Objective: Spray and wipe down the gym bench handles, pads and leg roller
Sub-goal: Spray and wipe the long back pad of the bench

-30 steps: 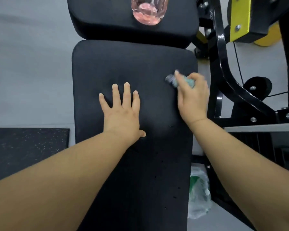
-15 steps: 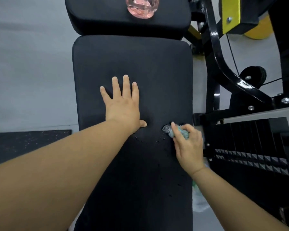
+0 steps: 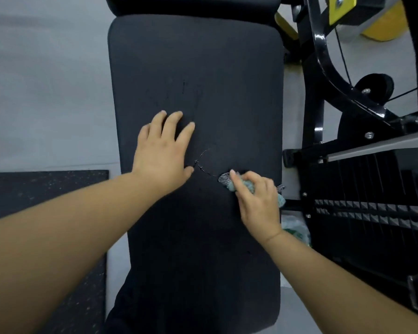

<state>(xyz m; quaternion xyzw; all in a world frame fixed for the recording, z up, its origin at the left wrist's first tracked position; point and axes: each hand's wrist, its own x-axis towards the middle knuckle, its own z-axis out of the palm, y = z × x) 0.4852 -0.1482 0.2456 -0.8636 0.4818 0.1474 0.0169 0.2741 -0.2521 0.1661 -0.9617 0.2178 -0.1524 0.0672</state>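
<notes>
A long black bench pad runs up the middle of the head view. My left hand rests on it palm down, left of centre, fingers slightly bent. My right hand grips a bunched teal and grey cloth and presses it on the pad near the right edge. Faint wet marks show on the pad between the two hands. A second black pad lies just beyond the far end, mostly cut off.
A black machine frame with a yellow plate stands right of the bench, a ribbed black part below it. A crumpled plastic bag lies on the grey floor. A dark speckled mat is at left.
My right hand has pulled the cloth down the pad's right side towards me. My left hand has slid back a little. The pink bottle on the far pad has left the view.
</notes>
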